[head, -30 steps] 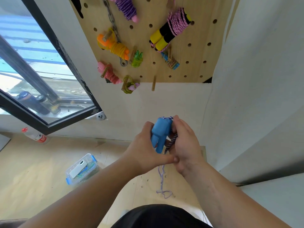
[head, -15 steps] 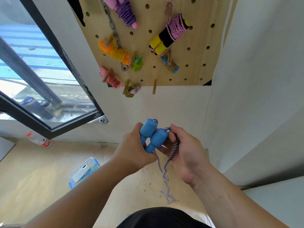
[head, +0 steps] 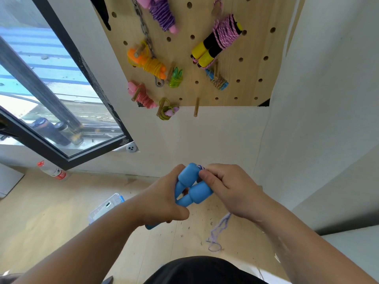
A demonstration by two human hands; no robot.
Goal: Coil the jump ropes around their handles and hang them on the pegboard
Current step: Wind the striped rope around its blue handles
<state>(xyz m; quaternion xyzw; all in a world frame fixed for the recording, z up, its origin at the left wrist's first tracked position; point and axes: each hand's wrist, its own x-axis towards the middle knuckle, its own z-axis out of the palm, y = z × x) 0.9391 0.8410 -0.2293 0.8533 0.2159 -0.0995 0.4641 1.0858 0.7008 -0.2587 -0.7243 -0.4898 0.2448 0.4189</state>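
Your left hand (head: 164,201) is wrapped round the two blue handles (head: 194,193), fingers curled tight, clutching them side by side in front of you, well below the pegboard (head: 252,83). Your right hand (head: 231,191) is up at their top end, thumb and fingertips pinching the purple-and-white rope (head: 222,222) where it meets the handles. The loose tail of that rope drops from under your right wrist and ends in a small loop over the wooden floor (head: 41,222); whether it touches the boards, I can't tell.

Up on the board hang coiled bundles: the yellow-and-black handles (head: 205,52) bound in pink cord, an orange bundle (head: 147,62) beside a metal chain (head: 143,25), and an olive-green bundle (head: 167,112) at the bottom edge. Just right of that one, a wooden peg (head: 196,107) juts out.

On the floor, a plastic bottle (head: 53,172) lies by the wall under the window (head: 61,111), and a clear box (head: 106,206) peeks from behind your left forearm.
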